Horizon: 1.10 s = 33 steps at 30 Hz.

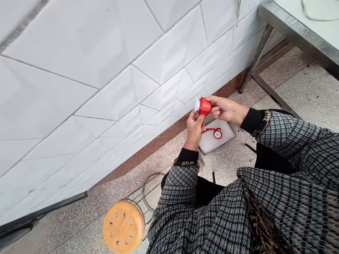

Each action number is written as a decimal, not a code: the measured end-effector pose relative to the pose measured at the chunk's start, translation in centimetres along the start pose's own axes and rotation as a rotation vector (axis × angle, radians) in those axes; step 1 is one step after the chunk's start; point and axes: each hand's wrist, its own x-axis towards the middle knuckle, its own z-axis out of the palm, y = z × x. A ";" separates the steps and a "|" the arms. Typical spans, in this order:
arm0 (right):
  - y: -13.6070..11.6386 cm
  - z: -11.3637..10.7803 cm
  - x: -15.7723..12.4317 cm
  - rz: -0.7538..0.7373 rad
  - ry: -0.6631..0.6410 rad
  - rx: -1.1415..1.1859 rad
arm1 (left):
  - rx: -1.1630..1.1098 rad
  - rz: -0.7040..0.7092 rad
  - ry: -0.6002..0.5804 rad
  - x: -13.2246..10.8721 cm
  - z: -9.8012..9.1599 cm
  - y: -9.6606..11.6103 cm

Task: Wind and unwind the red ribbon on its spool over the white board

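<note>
Between my two hands, in front of the tiled wall, is a roll of red satin ribbon (204,107) with a white flanged core end poking out on its left. My left hand (194,128) grips it from below, thumb pressed on the red. From the right, my right hand (226,108) pinches its side with the fingers curled. A length of red hangs under my left thumb. Beneath the hands, a white board with dark edges (224,143) lies on the floor. On it rests a small red-rimmed white spool (217,133) with a loose red ribbon curl beside it.
A white tiled wall (137,84) runs diagonally along the left. An orange round stool (123,225) with holes in its seat stands at lower left, by a looped cable (145,192). At upper right is a metal-framed table (299,30).
</note>
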 end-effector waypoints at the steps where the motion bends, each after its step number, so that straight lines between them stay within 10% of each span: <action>1: -0.2 -0.1 0.0 0.044 -0.020 0.007 | -0.033 -0.028 -0.010 -0.1 0.0 0.1; 15: -0.2 0.1 -0.8 0.199 -0.155 -0.017 | -0.045 0.015 0.022 -0.6 0.4 0.5; 24: 3.9 0.7 -0.5 -0.250 -0.021 -0.198 | -0.108 -0.015 0.166 -0.4 1.0 0.3; 33: 1.2 0.6 0.0 -0.268 0.102 0.012 | 0.007 0.029 0.190 -0.6 0.9 0.5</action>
